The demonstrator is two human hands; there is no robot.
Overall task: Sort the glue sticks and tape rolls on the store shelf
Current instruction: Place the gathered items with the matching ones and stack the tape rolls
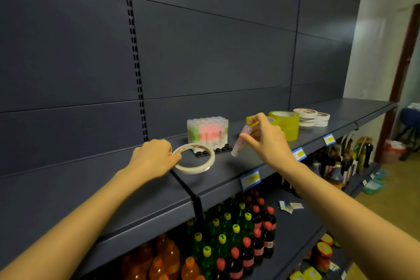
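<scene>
Sorting at the shelf (229, 167) front edge. Right hand (268, 141) pinches one glue stick (238, 145), long axis tilted, base down, just right of the glue stick pack (206, 130). Left hand (152, 157) grips a flat-lying tape roll (195, 170). Stacked tape rolls (287, 125) lie farther right, nearer the right hand.

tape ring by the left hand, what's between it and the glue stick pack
A black studded strip lies there on the shelf, shown in the head view.
</scene>
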